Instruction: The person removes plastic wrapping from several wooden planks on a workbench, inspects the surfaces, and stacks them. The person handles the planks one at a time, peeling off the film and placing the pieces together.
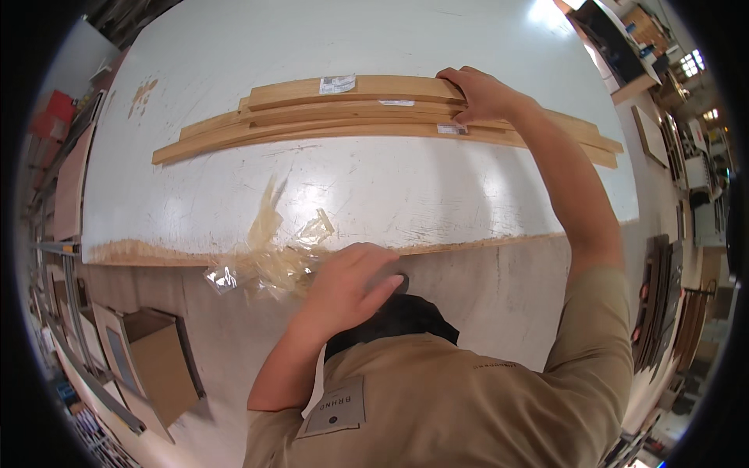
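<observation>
Meanwhile right hand [481,95] grips wooden strips [351,109] (left hand [351,282] on plastic wrap [269,257]).

Honey-brown wooden strips [351,117] with white labels are being shown on a glossy white table [390,195], beside clear yellowish plastic wrap [273,257].

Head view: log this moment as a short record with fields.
Surface: white table, near edge worn
Stock: stack of long wooden strips with paper labels
Right hand: resting on the top strip's right end
Left hand: at the table's near edge, on crumpled clear plastic wrap
Floor, left: open cardboard box
</observation>
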Available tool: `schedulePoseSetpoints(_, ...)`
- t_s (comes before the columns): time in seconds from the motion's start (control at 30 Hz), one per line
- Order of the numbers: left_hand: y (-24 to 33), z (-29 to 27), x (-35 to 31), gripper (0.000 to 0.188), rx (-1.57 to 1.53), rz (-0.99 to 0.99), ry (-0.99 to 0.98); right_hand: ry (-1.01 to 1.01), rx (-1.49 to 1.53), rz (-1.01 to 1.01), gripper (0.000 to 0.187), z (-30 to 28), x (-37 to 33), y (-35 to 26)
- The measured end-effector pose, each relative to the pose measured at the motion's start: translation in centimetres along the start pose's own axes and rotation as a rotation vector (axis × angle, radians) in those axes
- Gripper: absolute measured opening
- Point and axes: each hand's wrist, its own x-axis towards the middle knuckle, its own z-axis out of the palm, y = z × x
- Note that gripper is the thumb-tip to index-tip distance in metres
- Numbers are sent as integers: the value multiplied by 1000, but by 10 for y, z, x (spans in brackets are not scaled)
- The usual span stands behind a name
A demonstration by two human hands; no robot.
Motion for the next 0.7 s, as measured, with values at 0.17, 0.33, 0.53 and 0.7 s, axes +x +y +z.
schedulePoseSetpoints(0.17,-5,60,20,30,-118,-216,43,-326,120,62,101,-28,21,24)
schedulePoseSetpoints(0.33,-12,110,58,34,-366,-393,236,-458,138,-17,93,-29,29,38)
schedulePoseSetpoints(0.53,-6,150,49,31,-1116,-824,134,-411,173,-39,97,-14,-25,34)
schedulePoseSetpoints(0.7,15,194,13,45,-1115,-1068,238,-396,194,-97,90,5,-91,28)
